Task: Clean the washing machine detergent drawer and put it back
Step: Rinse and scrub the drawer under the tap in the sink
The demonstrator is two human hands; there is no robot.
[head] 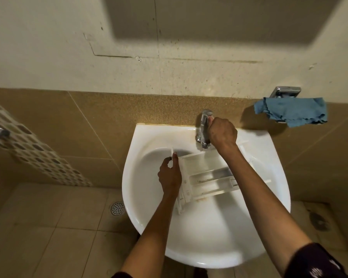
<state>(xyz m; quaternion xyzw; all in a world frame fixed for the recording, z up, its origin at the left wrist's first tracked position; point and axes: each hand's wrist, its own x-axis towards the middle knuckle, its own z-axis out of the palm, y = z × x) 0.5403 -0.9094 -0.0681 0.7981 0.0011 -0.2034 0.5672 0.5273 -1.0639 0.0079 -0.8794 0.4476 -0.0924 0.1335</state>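
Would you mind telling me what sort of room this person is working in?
Most likely a bathroom: a white basin with a chrome tap, tiled walls, and a floor drain.

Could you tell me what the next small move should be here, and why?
Probably open the tap: the right hand grips it, the left hand holds the detergent drawer below the spout, and residue shows inside.

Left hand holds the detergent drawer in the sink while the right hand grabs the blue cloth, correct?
Not quite. In the head view the right hand grips the tap; the blue cloth hangs untouched. The left hand does hold the detergent drawer in the sink.
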